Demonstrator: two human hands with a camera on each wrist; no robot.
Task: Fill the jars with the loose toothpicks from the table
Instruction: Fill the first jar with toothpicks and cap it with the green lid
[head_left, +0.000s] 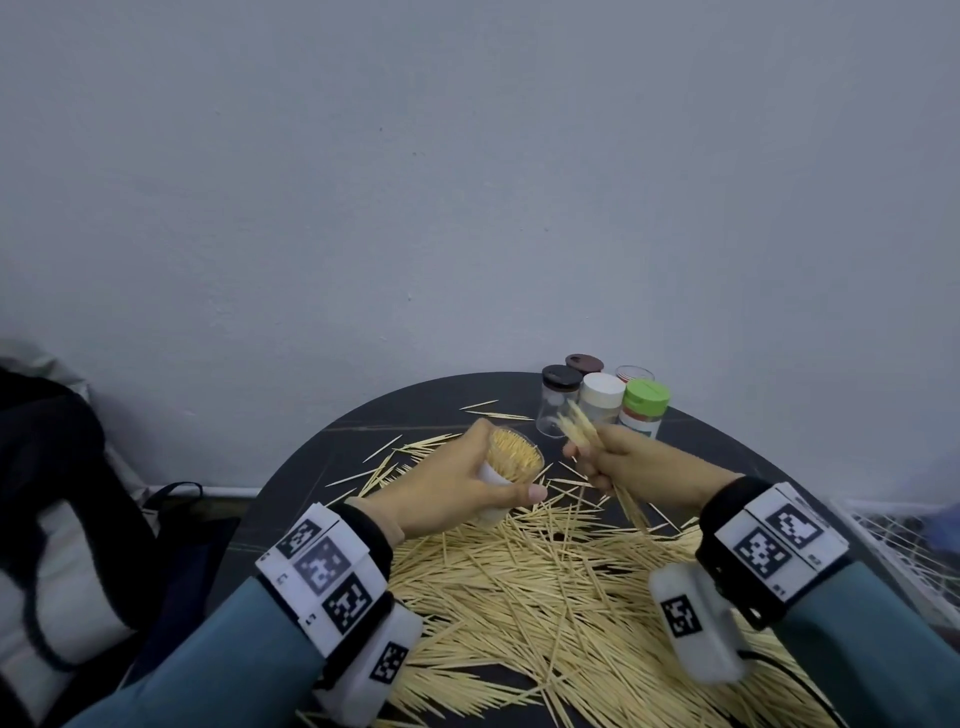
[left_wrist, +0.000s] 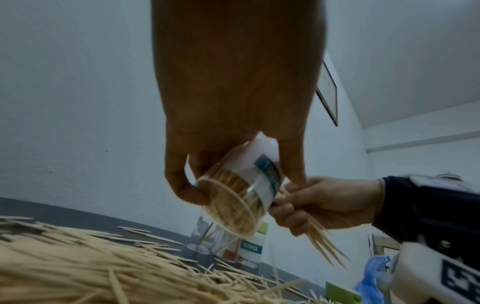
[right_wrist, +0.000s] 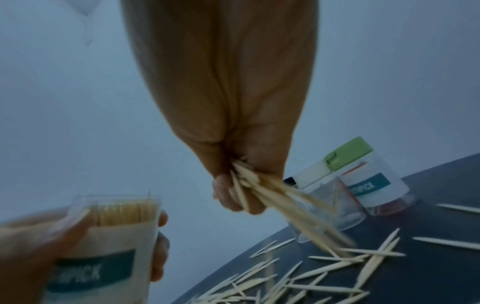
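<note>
left grip (head_left: 447, 488) curls round full jar (head_left: 511, 462); right grip (head_left: 618, 457) clutches toothpick bundle (head_left: 576, 423).

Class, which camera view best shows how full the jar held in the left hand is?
The head view: it looks into the open jar, packed with toothpicks. The left wrist view shows its mouth tilted; the right wrist view, blurred, shows only its side.

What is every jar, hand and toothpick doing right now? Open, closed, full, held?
Held jar: lid off, nearly full, tilted, off the table.
Left hand: grips the held jar.
Right hand: grips a bundle.
Bundle: held, not yet in the jar.
Loose toothpicks: heaped on the table.
Green-lid jar: closed, upright.
White-lid jar: closed, upright.
Dark-lid jar: closed, nearly empty.
</note>
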